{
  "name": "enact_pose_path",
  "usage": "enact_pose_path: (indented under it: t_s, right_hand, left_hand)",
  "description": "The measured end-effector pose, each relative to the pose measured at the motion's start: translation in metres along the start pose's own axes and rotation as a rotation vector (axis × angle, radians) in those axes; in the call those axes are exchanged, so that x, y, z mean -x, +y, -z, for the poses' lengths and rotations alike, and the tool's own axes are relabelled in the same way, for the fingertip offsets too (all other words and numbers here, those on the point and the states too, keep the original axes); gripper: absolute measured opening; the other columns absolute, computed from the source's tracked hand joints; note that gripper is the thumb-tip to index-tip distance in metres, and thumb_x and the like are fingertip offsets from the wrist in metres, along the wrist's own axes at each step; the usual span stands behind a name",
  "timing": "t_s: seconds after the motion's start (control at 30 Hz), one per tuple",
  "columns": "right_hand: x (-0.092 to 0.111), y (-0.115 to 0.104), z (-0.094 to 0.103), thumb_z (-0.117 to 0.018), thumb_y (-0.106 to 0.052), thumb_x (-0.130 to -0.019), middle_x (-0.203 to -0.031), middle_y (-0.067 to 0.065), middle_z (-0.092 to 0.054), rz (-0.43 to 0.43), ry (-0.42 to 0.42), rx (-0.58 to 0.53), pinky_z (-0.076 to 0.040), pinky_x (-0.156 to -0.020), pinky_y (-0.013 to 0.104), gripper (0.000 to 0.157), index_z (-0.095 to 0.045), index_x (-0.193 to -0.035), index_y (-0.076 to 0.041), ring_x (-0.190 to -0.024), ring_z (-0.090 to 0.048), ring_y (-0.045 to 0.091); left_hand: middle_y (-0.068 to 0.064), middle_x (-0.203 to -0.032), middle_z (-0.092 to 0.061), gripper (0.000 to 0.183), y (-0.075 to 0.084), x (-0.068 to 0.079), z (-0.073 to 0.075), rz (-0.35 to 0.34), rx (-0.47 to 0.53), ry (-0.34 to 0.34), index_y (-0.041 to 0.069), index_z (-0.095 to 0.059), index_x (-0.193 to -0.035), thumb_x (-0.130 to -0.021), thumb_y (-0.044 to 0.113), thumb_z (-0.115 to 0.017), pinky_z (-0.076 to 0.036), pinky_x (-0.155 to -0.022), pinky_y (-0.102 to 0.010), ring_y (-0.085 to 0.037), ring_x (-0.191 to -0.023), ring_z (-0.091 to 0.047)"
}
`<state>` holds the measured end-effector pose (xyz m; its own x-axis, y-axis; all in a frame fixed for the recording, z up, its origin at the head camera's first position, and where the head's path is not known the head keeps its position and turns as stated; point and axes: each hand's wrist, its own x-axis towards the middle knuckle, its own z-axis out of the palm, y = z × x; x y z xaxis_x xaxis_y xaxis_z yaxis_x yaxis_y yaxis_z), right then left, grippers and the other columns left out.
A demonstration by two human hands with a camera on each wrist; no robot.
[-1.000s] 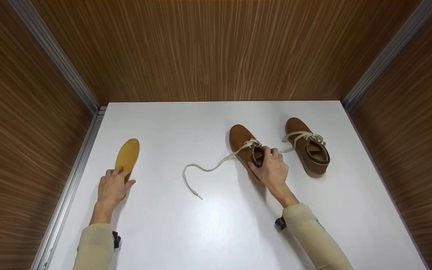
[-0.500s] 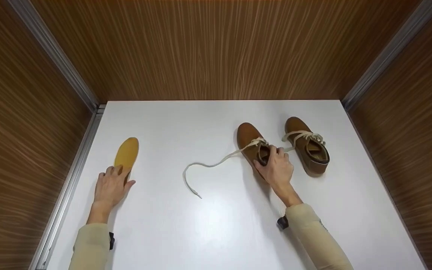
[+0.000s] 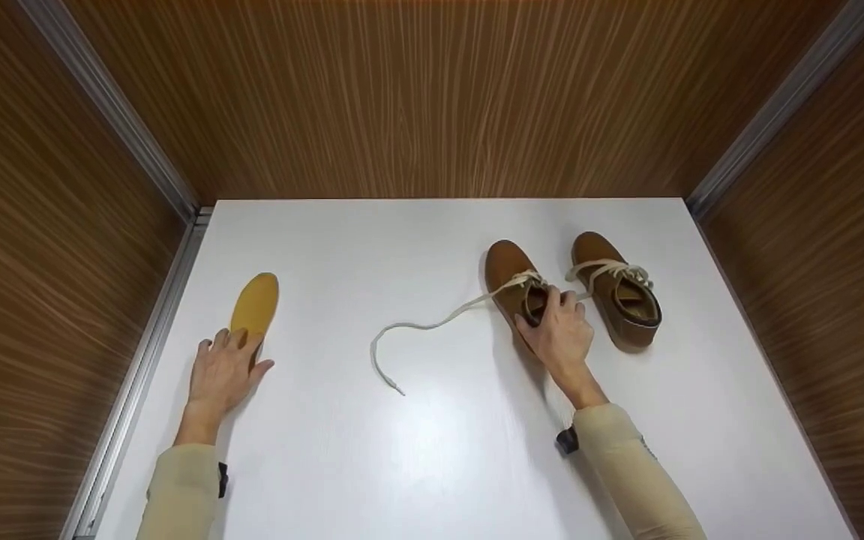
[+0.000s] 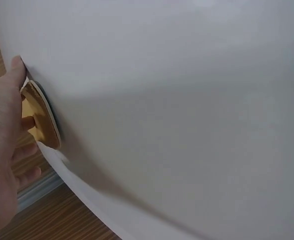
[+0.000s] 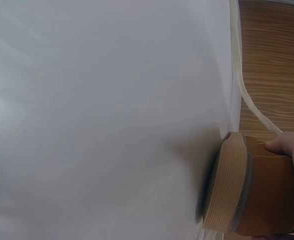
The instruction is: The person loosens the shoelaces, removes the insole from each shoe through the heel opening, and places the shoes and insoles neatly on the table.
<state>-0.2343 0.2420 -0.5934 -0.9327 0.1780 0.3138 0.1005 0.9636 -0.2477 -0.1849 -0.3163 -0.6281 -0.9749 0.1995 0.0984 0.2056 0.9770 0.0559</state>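
Note:
On the left of the white table lies a yellow-tan insole (image 3: 256, 304). My left hand (image 3: 220, 375) rests its relaxed fingers on the near end, its thumb held out to the side. In the left wrist view the insole's curved heel end (image 4: 44, 117) shows beside the fingers. My right hand (image 3: 563, 337) grips a brown leather shoe (image 3: 508, 264) by the ankle collar, thumb on the near-left side. The fingers cover part of its opening. The right wrist view shows the shoe's heel and ribbed tan sole (image 5: 229, 185).
To the right stands a second brown shoe (image 3: 612, 322) with pale laces tied loosely. One long pale lace (image 3: 424, 327) trails left from the gripped shoe across the white table (image 3: 342, 450). Wood-grain panels (image 3: 432, 97) enclose the back and both sides.
My right hand has moved the gripped shoe rightward and slightly away, closer to the second shoe. My left hand stays by the insole with little movement.

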Motion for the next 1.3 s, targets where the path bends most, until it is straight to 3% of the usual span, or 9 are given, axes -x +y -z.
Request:
enact_pose_path:
  t_s: [0.57, 0.83, 1.07, 1.3]
  right_hand:
    - [-0.012, 0.002, -0.002, -0.073, -0.054, -0.09, -0.138, 0.031, -0.053, -0.03, -0.096, 0.038, -0.059, -0.063, 0.065, 0.08, -0.046, -0.148, -0.006, -0.119, -0.061, 0.051]
    - [-0.018, 0.002, -0.004, -0.074, -0.051, -0.091, -0.142, 0.036, -0.049, -0.025, -0.079, 0.045, -0.056, -0.056, 0.069, 0.078, -0.045, -0.147, -0.004, -0.123, -0.059, 0.055]
    - [-0.026, 0.001, -0.008, -0.075, -0.048, -0.092, -0.142, 0.039, -0.05, -0.02, -0.042, 0.039, -0.06, -0.068, 0.068, 0.077, -0.046, -0.144, 0.001, -0.117, -0.062, 0.059]
    - [-0.034, 0.001, -0.011, -0.074, -0.048, -0.092, -0.136, 0.039, -0.051, -0.036, -0.024, 0.049, -0.061, -0.071, 0.066, 0.079, -0.046, -0.146, 0.003, -0.113, -0.063, 0.056]
  left_hand:
    - [-0.029, -0.144, -0.058, 0.056, 0.003, -0.001, 0.004, 0.002, -0.007, -0.014, 0.01, -0.058, -0.145, -0.102, 0.045, -0.065, -0.043, -0.106, -0.07, -0.051, -0.137, -0.05]
    - [-0.028, -0.142, -0.059, 0.055, 0.004, 0.0, 0.004, 0.002, -0.015, 0.002, 0.01, -0.059, -0.143, -0.101, 0.045, -0.067, -0.045, -0.105, -0.069, -0.051, -0.135, -0.051]
    - [-0.029, -0.142, -0.059, 0.055, 0.003, 0.0, 0.003, 0.004, -0.004, 0.002, 0.01, -0.059, -0.144, -0.101, 0.045, -0.066, -0.044, -0.104, -0.069, -0.051, -0.135, -0.051]
    - [-0.028, -0.141, -0.059, 0.056, 0.003, 0.0, 0.001, 0.005, 0.015, 0.008, 0.011, -0.06, -0.144, -0.1, 0.045, -0.066, -0.044, -0.102, -0.07, -0.051, -0.133, -0.051]
